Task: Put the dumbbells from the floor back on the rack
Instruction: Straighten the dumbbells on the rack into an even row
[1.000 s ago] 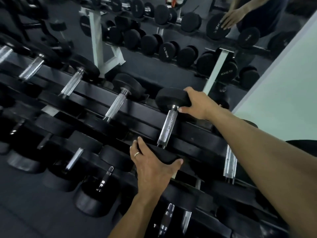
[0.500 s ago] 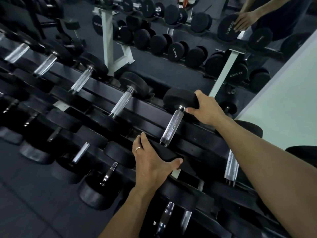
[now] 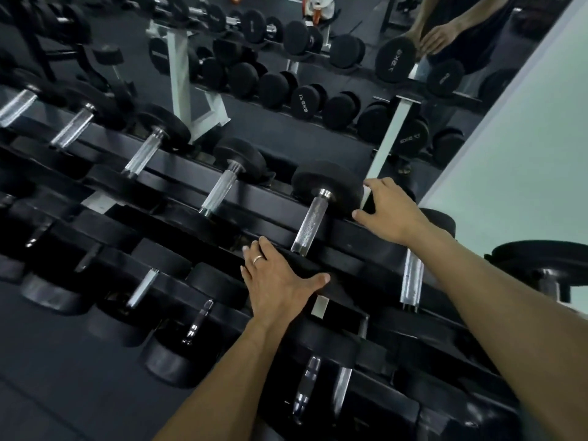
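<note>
Dumbbell (image 3: 313,218) sits on top tier of rack (image 3: 366,240), left grip (image 3: 280,284) flat on near head (image 3: 304,265), right grip (image 3: 391,211) slack against far head (image 3: 324,183); likely settling it, release next.

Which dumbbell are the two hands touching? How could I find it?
Find the long black rack and follow its top shelf toward the pale wall. Stop at the dumbbell with a silver handle. It is the only one with hands on it: the left hand on its near head, the right hand against its far head.
</note>
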